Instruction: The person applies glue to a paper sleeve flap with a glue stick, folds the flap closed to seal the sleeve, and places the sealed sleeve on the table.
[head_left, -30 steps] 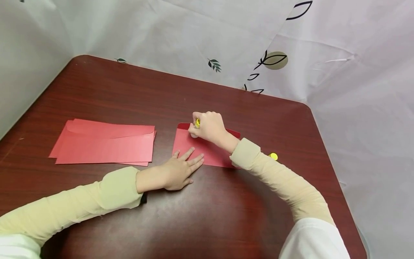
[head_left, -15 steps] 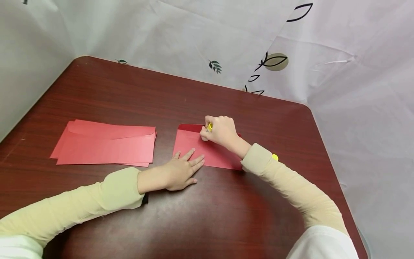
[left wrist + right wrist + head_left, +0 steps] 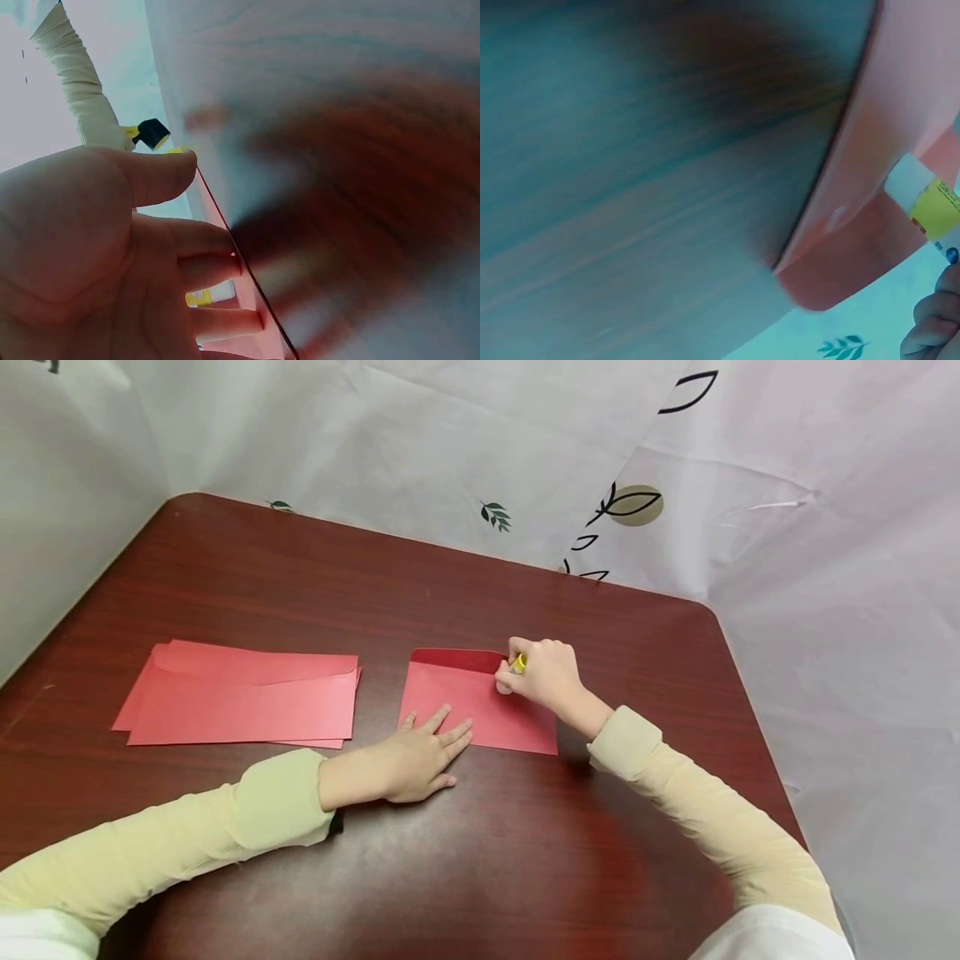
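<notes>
A red envelope [image 3: 450, 693] lies on the table with its flap [image 3: 457, 657] folded out on the far side. My left hand [image 3: 420, 762] rests on its near left part, fingers straight and spread. A white and yellow glue stick [image 3: 519, 666] is gripped in my right hand [image 3: 551, 675], over the right part of the envelope near the flap's fold. In the right wrist view the white end of the glue stick [image 3: 922, 199] meets the envelope [image 3: 855, 255], and curled fingers [image 3: 939, 319] show at the edge. The left wrist view has the left palm [image 3: 97, 262] at the envelope's near edge.
Left of the worked envelope, several red envelopes [image 3: 247, 706] lie in an overlapping stack. The dark red wooden table [image 3: 322, 577] has rounded far corners. White sheeting [image 3: 360, 452] with leaf prints hangs behind and beside it.
My right hand has moved right along the envelope's flap side with the glue stick. The yellow cap seen earlier is now behind the right forearm. The left hand stays put.
</notes>
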Demonstrator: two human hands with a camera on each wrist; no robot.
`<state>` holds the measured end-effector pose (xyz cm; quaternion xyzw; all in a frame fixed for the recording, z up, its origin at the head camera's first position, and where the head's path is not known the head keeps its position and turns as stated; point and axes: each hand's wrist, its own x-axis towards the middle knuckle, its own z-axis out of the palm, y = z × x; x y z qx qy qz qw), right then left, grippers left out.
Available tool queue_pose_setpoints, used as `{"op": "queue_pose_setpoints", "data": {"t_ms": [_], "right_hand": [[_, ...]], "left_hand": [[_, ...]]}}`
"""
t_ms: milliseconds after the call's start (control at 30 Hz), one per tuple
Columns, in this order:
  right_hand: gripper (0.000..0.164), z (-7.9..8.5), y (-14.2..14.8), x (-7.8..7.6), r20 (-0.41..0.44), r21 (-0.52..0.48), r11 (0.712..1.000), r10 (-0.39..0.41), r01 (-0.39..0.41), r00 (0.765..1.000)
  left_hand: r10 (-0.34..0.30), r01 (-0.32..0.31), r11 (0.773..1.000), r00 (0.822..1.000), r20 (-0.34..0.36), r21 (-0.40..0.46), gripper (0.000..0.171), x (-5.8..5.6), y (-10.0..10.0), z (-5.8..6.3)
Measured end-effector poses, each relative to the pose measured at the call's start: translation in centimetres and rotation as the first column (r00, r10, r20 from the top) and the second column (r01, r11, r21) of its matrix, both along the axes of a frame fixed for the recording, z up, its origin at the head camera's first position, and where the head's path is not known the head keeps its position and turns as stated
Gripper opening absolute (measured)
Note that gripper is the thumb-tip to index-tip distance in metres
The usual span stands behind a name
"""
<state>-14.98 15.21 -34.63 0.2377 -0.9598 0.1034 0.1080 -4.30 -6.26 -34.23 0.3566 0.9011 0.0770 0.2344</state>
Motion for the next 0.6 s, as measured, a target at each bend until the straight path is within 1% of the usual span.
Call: {"op": "queue_pose_setpoints", "data": {"t_ms": [367,600], "right_hand": [[0.017,-0.1,3.2,0.6,-0.007,-0.011,0.997,-0.072,0.072,0.997],[0.017,0.1,4.9,0.9,0.006,0.019,0.993,-0.114,0.114,0.993]], "left_hand": [[-0.006,0.006,1.000,1.000,-0.008,-0.008,0.064,0.1,0.1,0.0],[-0.009,0.009,1.000,1.000,-0.010,-0.001,0.065,0.1,0.0,0.0]]}}
